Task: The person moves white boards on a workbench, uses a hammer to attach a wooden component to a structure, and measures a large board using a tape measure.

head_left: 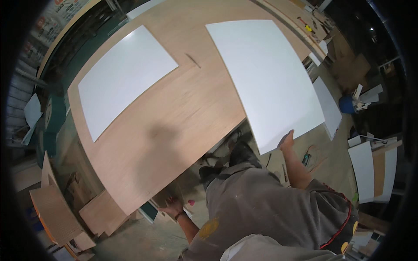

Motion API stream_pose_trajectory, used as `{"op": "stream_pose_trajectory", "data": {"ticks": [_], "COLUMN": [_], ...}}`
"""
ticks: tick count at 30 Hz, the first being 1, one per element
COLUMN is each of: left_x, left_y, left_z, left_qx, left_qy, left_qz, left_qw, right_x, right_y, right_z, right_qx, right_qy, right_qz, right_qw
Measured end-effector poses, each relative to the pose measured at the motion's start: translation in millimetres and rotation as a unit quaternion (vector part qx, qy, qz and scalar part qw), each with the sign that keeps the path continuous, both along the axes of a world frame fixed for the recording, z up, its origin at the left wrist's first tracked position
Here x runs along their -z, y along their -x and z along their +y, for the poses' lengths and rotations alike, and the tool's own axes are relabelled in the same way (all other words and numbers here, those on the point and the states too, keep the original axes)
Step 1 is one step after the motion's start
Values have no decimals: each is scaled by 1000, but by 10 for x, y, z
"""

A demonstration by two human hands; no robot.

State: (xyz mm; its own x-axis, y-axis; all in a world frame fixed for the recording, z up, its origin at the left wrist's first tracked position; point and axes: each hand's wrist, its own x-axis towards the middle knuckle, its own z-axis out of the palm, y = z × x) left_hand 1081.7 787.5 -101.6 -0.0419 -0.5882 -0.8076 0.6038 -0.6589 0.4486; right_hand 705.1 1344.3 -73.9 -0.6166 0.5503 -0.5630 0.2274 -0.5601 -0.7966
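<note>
From my end I'd call this a woodworking or panel workshop. I can see a broad tan wood-faced counter [196,93] carrying flat, glossy white rectangular panels [265,78], and a small yellow-and-red hand tool [308,28] lying beyond them. I also make out a round blue bucket [346,105] stuffed with pale offcut strips [362,105], and stray brown flat board pieces [103,212] low on the left.

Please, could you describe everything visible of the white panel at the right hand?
The white panel is a large, thin, four-sided board, smooth-looking and plain; its material is unclear. It lies on the wooden tabletop, its near end reaching past the edge. The right hand touches that end.
</note>
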Motion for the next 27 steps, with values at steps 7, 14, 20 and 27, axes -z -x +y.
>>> {"op": "stream_pose_trajectory", "data": {"ticks": [7, 14, 20, 27], "left_x": [-69, -65, 254, -151], "left_y": [345, 552, 136, 445], "left_z": [-949, -1071, -1428, -757], "left_qx": [-40, 22, 25, 56], "left_qy": [199, 226, 251, 135], "left_qz": [21, -88, -49, -82], "left_qw": [979, 970, 967, 986], "right_x": [150, 164, 150, 574], "right_y": [-21, -324, -83, -180], "right_z": [89, 36, -153, 357], "right_qx": [-34, -80, -77, -26], "right_qy": [24, 49, 74, 46], "right_qz": [-81, -61, -50, -13], "right_qw": [996, 994, 993, 998]}}
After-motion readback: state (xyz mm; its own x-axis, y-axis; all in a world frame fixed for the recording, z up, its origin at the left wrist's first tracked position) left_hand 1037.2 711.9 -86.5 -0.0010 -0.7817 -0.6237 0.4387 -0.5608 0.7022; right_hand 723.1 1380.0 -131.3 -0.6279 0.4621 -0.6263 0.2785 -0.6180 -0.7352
